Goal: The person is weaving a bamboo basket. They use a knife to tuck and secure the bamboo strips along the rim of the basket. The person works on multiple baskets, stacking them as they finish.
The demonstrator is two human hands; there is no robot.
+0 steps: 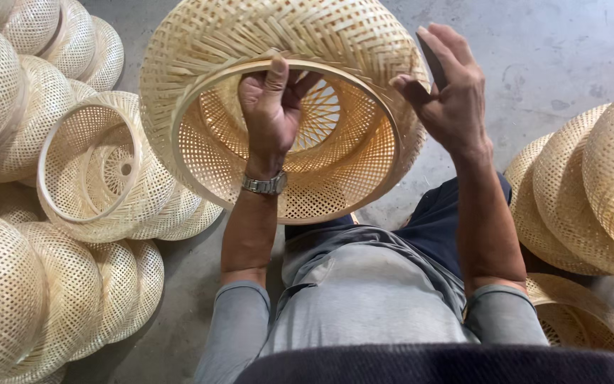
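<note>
Single head-worn view, looking steeply down, close over lap and concrete floor (577, 50)

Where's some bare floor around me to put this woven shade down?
Bare concrete floor lies ahead on the right, between the held shade and the right-hand pile. The left stacks crowd that side, leaving a narrow strip beside the left arm.

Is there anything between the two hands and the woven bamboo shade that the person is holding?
Nothing visible does. The left hand reaches inside the woven bamboo shade, with the thumb hooked over its rim. The right hand presses a small dark object against the shade's outer wall. The other shades lie aside on the floor.
</note>
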